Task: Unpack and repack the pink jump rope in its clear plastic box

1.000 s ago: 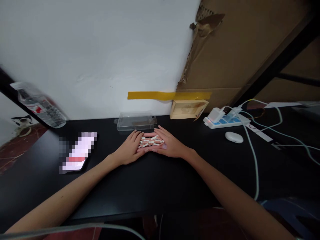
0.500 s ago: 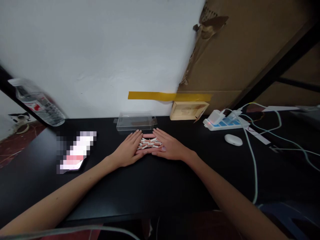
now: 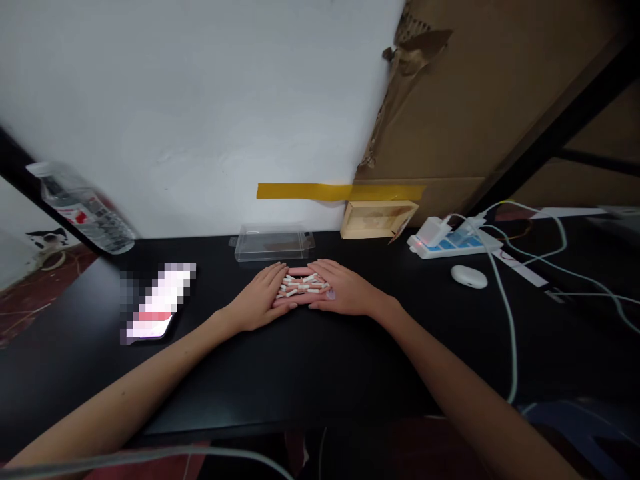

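Both hands meet at a pink oblong holder (image 3: 301, 271) lying on the black table (image 3: 280, 380). Inside it lie several small white and pinkish stick-like pieces (image 3: 303, 286); their exact kind is unclear. My left hand (image 3: 257, 297) wraps the holder's left end, fingers along the far side and thumb at the near side. My right hand (image 3: 347, 290) grips the opposite end in the same way, covering that end. Just behind them sits a clear plastic case (image 3: 273, 245).
A phone (image 3: 163, 303) lies at left, near a leaning plastic bottle (image 3: 93, 217). Against the wall stands a shallow wooden box (image 3: 377, 220). At right are a power strip (image 3: 455, 245) with chargers, a white earbud case (image 3: 469, 277) and trailing cables (image 3: 506, 313).
The right hand's fingers have drawn back slightly to the right and curled more at the holder's far side. The left hand keeps its grip. The camera view has shifted slightly.
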{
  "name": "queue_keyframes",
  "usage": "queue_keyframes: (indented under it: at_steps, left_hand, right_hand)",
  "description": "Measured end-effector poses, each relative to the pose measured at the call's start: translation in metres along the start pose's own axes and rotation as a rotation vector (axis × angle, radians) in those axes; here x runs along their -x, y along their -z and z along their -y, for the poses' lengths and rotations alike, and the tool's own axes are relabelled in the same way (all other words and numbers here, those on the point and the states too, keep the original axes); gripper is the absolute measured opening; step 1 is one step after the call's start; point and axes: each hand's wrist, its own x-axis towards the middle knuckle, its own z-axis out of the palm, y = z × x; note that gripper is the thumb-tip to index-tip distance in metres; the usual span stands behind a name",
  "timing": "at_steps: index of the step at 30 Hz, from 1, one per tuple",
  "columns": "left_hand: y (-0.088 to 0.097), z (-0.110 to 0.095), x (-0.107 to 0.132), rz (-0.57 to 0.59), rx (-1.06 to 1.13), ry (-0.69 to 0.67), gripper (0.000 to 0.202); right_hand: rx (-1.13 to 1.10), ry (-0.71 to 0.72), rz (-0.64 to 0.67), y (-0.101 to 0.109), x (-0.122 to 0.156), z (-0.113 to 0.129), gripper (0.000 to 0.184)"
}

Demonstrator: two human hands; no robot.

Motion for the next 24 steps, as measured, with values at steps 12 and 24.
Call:
queue_keyframes:
  at_steps: [12, 24]
  left_hand:
    - [0.003, 0.002, -0.008, -0.102, -0.052, 0.033, 0.06]
    - [0.024, 0.019, -0.015, -0.153, -0.29, 0.341, 0.063]
  right_hand:
    - [0.091, 0.074, 0.042, 0.003, -0.003, 0.015, 0.078]
    - [-0.078, -0.16, 0.071, 0.053, 0.022, -0.044, 0.076]
